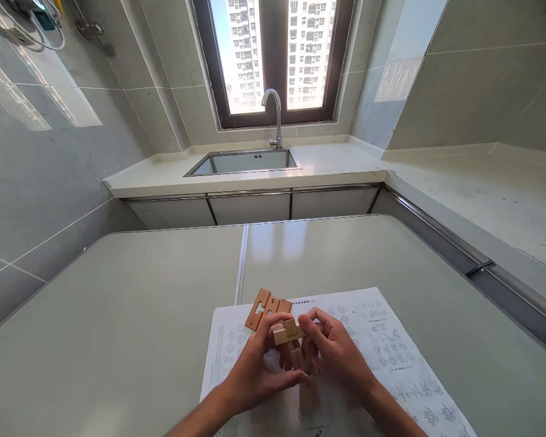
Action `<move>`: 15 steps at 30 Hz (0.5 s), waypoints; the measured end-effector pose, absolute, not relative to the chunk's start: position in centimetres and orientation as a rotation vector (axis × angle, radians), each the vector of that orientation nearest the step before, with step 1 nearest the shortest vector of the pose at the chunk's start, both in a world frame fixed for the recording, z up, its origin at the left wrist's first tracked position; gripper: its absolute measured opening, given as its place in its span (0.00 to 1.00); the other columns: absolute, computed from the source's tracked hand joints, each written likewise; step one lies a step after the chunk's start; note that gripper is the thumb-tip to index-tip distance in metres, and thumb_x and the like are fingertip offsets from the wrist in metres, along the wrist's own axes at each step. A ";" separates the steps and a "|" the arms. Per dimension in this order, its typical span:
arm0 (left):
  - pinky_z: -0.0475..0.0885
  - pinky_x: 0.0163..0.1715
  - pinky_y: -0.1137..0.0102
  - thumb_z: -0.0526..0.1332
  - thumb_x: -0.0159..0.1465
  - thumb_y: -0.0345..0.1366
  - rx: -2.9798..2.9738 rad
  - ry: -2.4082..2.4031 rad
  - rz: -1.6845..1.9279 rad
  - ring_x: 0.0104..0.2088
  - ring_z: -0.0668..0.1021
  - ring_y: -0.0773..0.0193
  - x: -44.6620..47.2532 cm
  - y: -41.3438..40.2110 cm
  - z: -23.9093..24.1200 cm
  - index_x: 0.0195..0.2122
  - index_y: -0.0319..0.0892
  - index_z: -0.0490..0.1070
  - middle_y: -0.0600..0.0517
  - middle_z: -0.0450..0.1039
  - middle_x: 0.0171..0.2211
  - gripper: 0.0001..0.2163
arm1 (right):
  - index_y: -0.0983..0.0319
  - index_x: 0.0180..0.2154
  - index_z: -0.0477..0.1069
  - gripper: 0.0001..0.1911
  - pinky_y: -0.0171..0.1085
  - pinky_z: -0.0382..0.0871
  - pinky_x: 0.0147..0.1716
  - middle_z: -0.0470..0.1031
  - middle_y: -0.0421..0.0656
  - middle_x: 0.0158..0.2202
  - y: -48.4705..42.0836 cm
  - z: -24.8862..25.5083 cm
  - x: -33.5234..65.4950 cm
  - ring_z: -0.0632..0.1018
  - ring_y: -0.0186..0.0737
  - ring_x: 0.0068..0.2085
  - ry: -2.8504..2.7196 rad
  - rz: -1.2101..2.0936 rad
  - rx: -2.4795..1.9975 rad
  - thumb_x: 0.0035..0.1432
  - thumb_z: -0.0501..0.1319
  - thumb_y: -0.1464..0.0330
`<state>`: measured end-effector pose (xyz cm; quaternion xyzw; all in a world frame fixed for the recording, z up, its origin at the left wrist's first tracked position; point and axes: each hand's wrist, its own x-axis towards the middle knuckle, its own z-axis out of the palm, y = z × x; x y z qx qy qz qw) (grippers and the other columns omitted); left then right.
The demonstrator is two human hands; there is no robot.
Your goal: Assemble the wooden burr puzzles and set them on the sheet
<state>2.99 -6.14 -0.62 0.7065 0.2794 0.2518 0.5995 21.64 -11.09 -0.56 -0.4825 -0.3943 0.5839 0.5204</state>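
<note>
Grey table (118, 315), instruction sheet (391, 352), loose wooden pieces (266, 306) beside both hands' puzzle (291, 340).

sheet (391, 358) print: too small to read | wooden pieces (291, 340): partly hidden by fingers

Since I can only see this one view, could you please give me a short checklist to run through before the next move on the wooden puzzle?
1. Left hand has a firm hold on the wooden puzzle pieces: ok.
2. Right hand supports the same cluster from the other side: ok.
3. Loose notched pieces lie within reach, on the sheet's far edge: ok.
4. Instruction sheet lies flat under the hands: ok.
5. Matching diagram readable: cannot tell, print too small.
6. Pieces seated squarely in each other: cannot tell, fingers cover the joints.
</note>
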 end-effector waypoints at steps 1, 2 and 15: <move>0.78 0.46 0.64 0.76 0.59 0.36 1.611 0.648 0.592 0.43 0.83 0.56 3.0 -6.1 -0.7 0.62 0.49 0.60 0.49 0.79 0.43 0.34 | 0.57 0.31 0.62 0.27 0.32 0.60 0.20 0.70 0.33 0.14 -11.1 -0.6 21.6 0.68 0.33 0.15 -0.946 1.399 -1.155 0.66 0.59 0.41; 0.78 0.47 0.63 0.76 0.58 0.37 1.583 0.650 0.603 0.44 0.83 0.56 3.0 -6.0 -0.7 0.62 0.48 0.61 0.50 0.79 0.43 0.34 | 0.57 0.31 0.62 0.27 0.32 0.60 0.20 0.69 0.33 0.14 -11.1 -0.6 21.7 0.67 0.33 0.15 -0.951 1.389 -1.161 0.66 0.58 0.41; 0.75 0.35 0.71 0.76 0.60 0.43 1.186 0.731 0.757 0.41 0.80 0.59 3.0 -4.9 -0.1 0.61 0.45 0.63 0.43 0.77 0.49 0.32 | 0.56 0.31 0.74 0.12 0.36 0.55 0.29 0.69 0.35 0.16 -11.6 -2.2 22.1 0.67 0.36 0.19 -1.741 0.623 -1.653 0.63 0.66 0.56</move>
